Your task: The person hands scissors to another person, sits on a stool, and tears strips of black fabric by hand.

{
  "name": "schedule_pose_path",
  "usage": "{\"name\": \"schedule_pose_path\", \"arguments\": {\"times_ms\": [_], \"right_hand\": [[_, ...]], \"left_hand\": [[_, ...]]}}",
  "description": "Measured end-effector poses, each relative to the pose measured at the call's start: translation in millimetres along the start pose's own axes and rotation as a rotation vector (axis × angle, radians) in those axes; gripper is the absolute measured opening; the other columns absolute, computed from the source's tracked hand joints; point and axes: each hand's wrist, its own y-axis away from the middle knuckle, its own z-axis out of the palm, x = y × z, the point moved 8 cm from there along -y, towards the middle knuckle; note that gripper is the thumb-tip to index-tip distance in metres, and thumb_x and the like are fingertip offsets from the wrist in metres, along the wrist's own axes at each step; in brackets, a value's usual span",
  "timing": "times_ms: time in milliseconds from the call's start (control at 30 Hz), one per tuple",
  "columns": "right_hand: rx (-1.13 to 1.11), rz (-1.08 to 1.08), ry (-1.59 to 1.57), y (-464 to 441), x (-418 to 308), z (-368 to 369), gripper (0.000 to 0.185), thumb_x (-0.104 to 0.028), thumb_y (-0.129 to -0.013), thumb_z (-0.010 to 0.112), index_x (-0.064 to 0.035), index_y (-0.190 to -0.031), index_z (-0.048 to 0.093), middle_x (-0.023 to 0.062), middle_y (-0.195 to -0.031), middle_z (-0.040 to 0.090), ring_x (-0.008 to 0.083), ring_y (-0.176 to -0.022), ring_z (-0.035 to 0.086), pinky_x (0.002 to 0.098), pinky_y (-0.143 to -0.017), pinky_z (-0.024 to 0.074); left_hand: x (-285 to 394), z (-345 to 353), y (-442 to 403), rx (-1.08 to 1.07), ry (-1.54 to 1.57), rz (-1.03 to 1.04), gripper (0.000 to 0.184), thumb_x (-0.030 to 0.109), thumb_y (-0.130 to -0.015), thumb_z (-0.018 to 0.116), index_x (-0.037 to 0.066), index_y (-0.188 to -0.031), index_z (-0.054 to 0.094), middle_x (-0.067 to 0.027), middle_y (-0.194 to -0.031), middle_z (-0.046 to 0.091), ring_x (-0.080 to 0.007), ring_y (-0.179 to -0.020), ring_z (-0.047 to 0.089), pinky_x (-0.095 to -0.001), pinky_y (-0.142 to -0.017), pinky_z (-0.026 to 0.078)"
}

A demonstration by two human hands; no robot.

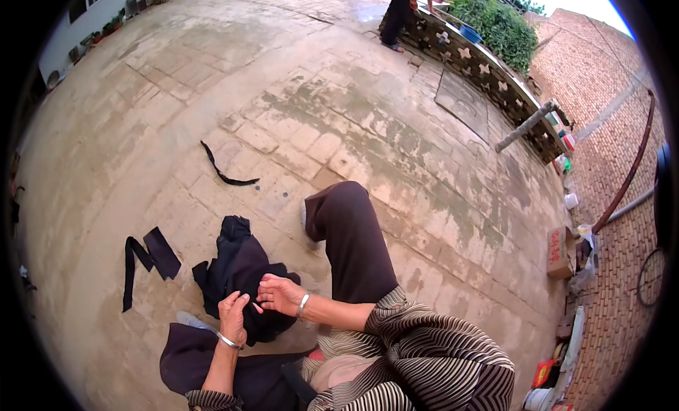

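A bundle of dark cloth (pixel 244 259), black and deep purple, lies in folds between my knees. My left hand (pixel 233 317) is closed in a pinch at the cloth's near side, thumb and forefinger pressed together on it. Just to the right, my right hand (pixel 281 296) also pinches, its fingertips close to the left ones. Whatever is between the right fingertips is too small to make out. Each wrist carries a silver bangle. On the ground to the left are a narrow black strip (pixel 129 273) and a wider dark cloth piece (pixel 163 253).
Another thin black strip (pixel 226 172) lies ahead on the paving (pixel 177 128), near small dark discs. A cardboard box (pixel 560 252) and bags stand by the brick wall (pixel 608 305) at right. Further off, a person (pixel 398 18) stands by a low patterned wall with plants.
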Motion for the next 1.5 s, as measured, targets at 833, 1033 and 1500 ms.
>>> {"name": "schedule_pose_path", "arguments": {"times_ms": [833, 1033, 1500], "right_hand": [[0.002, 0.137, -0.025, -10, 17, 3, 0.018, -0.018, -0.083, 0.071, -0.0083, -0.080, 0.057, 0.0026, -0.071, 0.056, 0.0190, -0.066, 0.060, 0.0343, -0.060, 0.0512], [0.031, 0.089, -0.010, -6, 12, 7, 0.021, -0.017, -0.080, 0.073, -0.0073, -0.075, 0.054, 0.0050, -0.067, 0.052, 0.0202, -0.059, 0.055, 0.0358, -0.059, 0.0501], [-0.170, 0.504, 0.123, 23, 60, 29, 0.060, -0.069, -0.082, 0.052, -0.0117, -0.068, 0.050, 0.0004, -0.065, 0.051, 0.0157, -0.062, 0.051, 0.0266, -0.060, 0.0387]], "left_hand": [[-21, -18, -5, -0.010, -0.077, 0.051, 0.011, 0.006, -0.088, 0.056, -0.003, -0.083, 0.059, -0.0128, -0.067, 0.065, -0.0198, -0.059, 0.065, -0.0255, -0.060, 0.050], [-19, -15, -6, -0.033, -0.043, -0.007, 0.011, 0.006, -0.087, 0.056, -0.006, -0.087, 0.057, -0.0137, -0.068, 0.064, -0.0204, -0.058, 0.064, -0.0263, -0.060, 0.050], [7, 6, 15, -0.064, -0.068, -0.016, 0.008, 0.005, -0.086, 0.057, -0.003, -0.085, 0.057, -0.0071, -0.063, 0.059, -0.0157, -0.052, 0.059, -0.0232, -0.056, 0.046]]}}
